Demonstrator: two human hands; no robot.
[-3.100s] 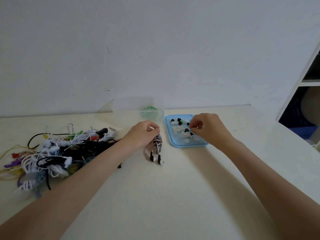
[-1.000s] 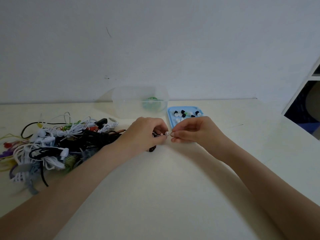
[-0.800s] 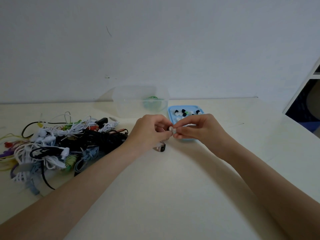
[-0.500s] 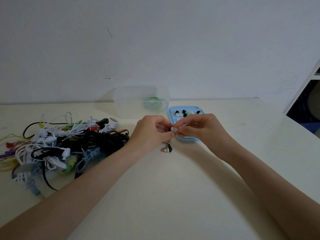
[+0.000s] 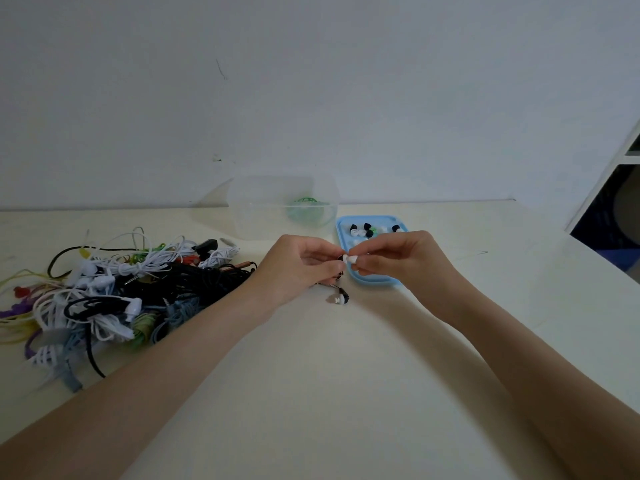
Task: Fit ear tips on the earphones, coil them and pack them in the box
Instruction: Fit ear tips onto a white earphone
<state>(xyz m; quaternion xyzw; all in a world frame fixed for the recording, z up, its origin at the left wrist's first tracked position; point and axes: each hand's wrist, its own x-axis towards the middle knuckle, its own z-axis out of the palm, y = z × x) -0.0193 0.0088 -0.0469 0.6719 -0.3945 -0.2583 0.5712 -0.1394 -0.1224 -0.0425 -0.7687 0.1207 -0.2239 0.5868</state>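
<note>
Head view gives me the cream table (image 5: 329,393) first, running up to a pale wall. I take the blue tray (image 5: 375,280) as my landmark. Far to its left lies the biggest item, a tangled heap of earphones (image 5: 117,292) in white, black, green, yellow and purple cable. Just left of the tray and behind it stands a clear plastic box (image 5: 282,207), with a green coil (image 5: 306,211) inside at its right end. The tray itself holds loose black, white and green ear tips (image 5: 367,230) along its far edge.

My left hand (image 5: 298,268) sits just left of the tray, fingers curled round a black earbud (image 5: 343,258) with its cable bunched underneath the palm. My right hand (image 5: 405,261) hovers over the tray's near half, thumb and forefinger pinching a white ear tip (image 5: 352,259), which touches the earbud's nozzle. Whether it is fully seated I cannot tell. In front of the tray, the second earbud (image 5: 338,299) lies on the table, already wearing a white tip.
</note>
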